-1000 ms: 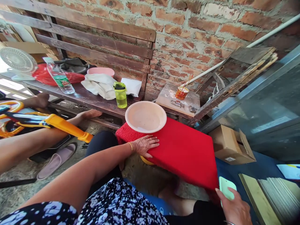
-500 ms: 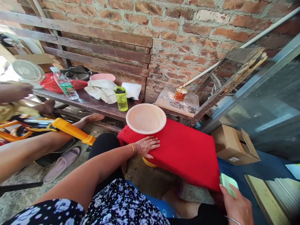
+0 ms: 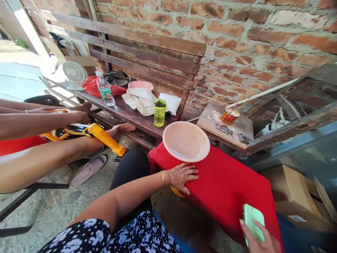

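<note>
My left hand lies flat with fingers spread on a red cloth that covers a low bench or table. Just beyond its fingers, a pale pink basin with some water in it stands on the cloth. At the lower right, my right hand grips a mint-green scrub brush. Dark bristles show along the brush's left side, over the near right end of the cloth. I cannot tell whether they touch it. The frame's lower edge cuts off part of this hand.
A wooden bench holds a green bottle, a water bottle, white cloth and a fan. Another person's arms and legs are at left. A small wooden stand bears a paper cup and padlocks. A cardboard box sits at right.
My view has turned left. The right hand has brought the scrub brush from beyond the cloth's right edge to over the cloth. My left hand stays flat. The other person's arms have shifted.
</note>
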Action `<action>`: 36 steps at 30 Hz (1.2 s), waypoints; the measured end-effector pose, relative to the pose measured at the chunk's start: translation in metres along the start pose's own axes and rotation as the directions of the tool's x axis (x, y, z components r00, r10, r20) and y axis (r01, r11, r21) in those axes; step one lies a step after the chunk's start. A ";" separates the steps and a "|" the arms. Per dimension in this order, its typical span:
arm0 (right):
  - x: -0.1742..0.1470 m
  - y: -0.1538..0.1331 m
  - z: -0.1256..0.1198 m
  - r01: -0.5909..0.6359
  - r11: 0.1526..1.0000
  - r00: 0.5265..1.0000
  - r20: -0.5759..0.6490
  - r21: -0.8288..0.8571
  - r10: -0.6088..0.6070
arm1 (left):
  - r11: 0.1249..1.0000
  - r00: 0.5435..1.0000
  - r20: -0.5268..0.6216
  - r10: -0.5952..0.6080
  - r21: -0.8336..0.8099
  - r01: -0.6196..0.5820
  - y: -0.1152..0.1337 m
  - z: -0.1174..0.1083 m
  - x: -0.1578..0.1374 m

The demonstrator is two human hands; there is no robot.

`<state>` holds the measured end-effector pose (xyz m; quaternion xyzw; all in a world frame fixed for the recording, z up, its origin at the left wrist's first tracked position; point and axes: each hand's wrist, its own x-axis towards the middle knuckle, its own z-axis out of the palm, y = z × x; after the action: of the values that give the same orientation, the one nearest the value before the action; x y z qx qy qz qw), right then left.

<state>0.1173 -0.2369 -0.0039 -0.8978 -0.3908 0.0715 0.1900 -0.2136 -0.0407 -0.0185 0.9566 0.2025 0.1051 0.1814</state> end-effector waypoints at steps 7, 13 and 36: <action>-0.030 -0.095 0.036 0.251 0.950 0.951 0.135 0.185 -0.278 | 0.807 0.873 -0.485 0.052 -0.494 -0.322 0.024 -0.087 -0.026; -0.060 -0.200 0.079 0.583 0.781 0.754 0.210 0.223 -0.622 | 0.893 0.530 -0.784 -0.323 -0.439 -0.104 -0.013 -0.103 -0.040; -0.013 -0.214 0.064 0.283 0.955 0.908 0.345 -0.086 -0.238 | 0.951 0.893 -0.433 -0.123 0.205 0.230 -0.029 -0.079 -0.033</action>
<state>-0.0539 -0.0949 0.0224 -0.8234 -0.5375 0.1685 0.0689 -0.2748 -0.0058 0.0379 0.9048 0.3346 0.2626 0.0206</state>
